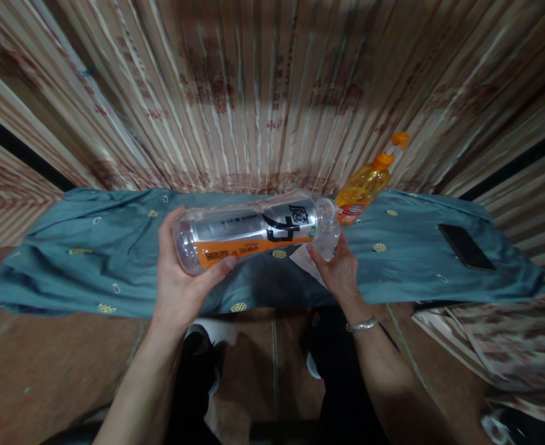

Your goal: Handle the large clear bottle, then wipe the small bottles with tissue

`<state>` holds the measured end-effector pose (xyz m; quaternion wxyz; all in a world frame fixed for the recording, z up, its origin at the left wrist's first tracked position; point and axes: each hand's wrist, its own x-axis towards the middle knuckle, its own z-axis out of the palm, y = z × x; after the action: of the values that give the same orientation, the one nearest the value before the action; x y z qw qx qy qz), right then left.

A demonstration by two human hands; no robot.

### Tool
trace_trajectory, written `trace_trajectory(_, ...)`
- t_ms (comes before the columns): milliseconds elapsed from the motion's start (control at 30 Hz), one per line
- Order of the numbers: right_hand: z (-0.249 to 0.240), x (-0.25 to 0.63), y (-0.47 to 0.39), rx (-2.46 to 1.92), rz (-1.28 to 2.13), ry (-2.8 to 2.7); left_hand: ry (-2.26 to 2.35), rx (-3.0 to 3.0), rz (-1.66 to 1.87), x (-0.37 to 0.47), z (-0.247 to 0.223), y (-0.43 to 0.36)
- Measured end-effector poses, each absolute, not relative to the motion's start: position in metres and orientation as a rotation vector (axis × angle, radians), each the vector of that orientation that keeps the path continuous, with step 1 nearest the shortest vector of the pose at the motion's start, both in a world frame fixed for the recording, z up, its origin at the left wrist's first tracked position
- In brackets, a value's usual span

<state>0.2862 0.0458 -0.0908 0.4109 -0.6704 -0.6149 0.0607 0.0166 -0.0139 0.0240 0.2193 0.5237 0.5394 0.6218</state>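
Observation:
A clear plastic bottle with a silver, orange and black label lies almost level above the cloth-covered surface. My left hand is wrapped round its base end, thumb along the near side. At the neck end, my right hand is closed on a clear, cup-like plastic piece. Whether that piece touches the bottle's mouth is hard to tell. Below my right fingers a white sheet shows on the cloth. No liquid can be made out in the bottle.
An orange pump bottle stands just behind my right hand. Farther right lies a black phone. The teal patterned cloth covers a narrow bench against a striped curtain. A striped fabric hangs at lower right.

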Motion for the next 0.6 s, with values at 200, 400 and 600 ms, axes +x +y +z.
trace_trajectory(200, -0.0896, 0.2856, 0.0450, -1.687, 0.150, -1.532, 1.496, 1.449, 1.719, 0.0189, 0.0269, -0.0156)
trace_trajectory(400, -0.0892, 0.2853, 0.0447, -1.696, 0.165, -1.535, 1.517, 1.449, 1.692, 0.0180, 0.0273, -0.0167)
trace_trajectory(600, -0.0889, 0.2852, 0.0453, -1.691, 0.172, -1.524, 1.516, 1.481, 1.692, 0.0168, 0.0255, -0.0165)
